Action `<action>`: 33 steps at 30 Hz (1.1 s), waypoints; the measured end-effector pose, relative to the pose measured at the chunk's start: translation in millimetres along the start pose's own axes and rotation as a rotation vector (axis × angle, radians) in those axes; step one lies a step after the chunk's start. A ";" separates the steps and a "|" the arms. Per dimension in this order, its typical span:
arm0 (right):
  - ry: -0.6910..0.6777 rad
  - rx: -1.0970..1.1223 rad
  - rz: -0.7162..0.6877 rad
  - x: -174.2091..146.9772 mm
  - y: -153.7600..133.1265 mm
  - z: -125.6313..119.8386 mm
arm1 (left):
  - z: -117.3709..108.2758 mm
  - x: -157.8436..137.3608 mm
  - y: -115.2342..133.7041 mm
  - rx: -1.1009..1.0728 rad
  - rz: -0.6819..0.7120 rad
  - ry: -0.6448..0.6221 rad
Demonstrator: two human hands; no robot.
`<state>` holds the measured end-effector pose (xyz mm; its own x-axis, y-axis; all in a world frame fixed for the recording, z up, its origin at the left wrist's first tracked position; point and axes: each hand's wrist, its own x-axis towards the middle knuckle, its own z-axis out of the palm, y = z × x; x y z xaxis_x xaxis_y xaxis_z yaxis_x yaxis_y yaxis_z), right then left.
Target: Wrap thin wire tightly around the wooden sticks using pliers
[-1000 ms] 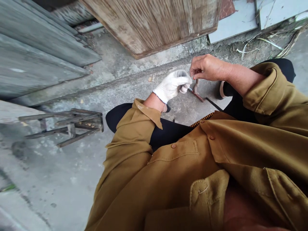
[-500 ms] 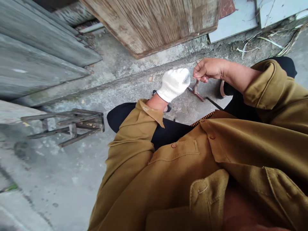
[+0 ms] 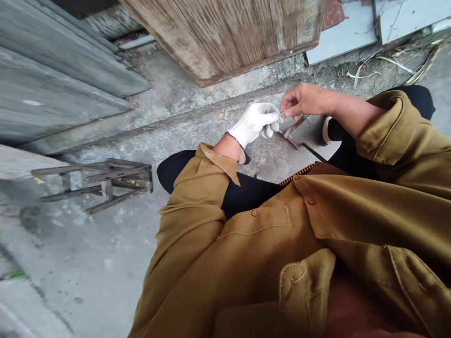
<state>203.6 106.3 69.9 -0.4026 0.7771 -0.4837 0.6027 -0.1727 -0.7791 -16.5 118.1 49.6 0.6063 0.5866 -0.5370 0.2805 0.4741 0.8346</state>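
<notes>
My left hand (image 3: 252, 123) wears a white knit glove with a dark cuff edge; its fingers are bent and drawn together. My bare right hand (image 3: 302, 100) meets it, thumb and fingers pinched at the gloved fingertips. Whatever is between the fingertips is too small to make out. Below the hands is a tool with worn reddish-brown arms (image 3: 291, 142) forming a fork, with a bluish metallic bit at one end; its kind is unclear. Close by, a thin dark bar (image 3: 313, 152) lies on the concrete.
A small wooden stool (image 3: 120, 180) lies on its side at the left. Weathered wooden panels (image 3: 225, 37) and grey boards (image 3: 63, 70) stand ahead along a low concrete ledge (image 3: 169, 105). White tiles (image 3: 341, 33) and dry plant strips (image 3: 419, 68) are at the upper right.
My gloved hand has turned from a rounded fist so its thumb and fingers point at my right hand. My right hand has tipped slightly, and more of the forked tool shows.
</notes>
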 end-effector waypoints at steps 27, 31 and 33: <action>-0.075 0.701 0.364 16.8 25.4 5.9 | 0.0 5.7 -2.7 1.139 0.398 0.205; -0.086 0.780 0.502 18.4 24.2 5.8 | 0.3 6.6 -3.7 1.213 0.373 0.222; -0.052 0.805 0.461 18.5 22.6 5.8 | -1.5 10.8 -7.4 1.039 0.335 0.238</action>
<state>205.8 113.2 41.1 -0.2841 0.5030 -0.8163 0.0590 -0.8406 -0.5385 -13.1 122.0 37.5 0.6408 0.7456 -0.1829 0.6831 -0.4451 0.5790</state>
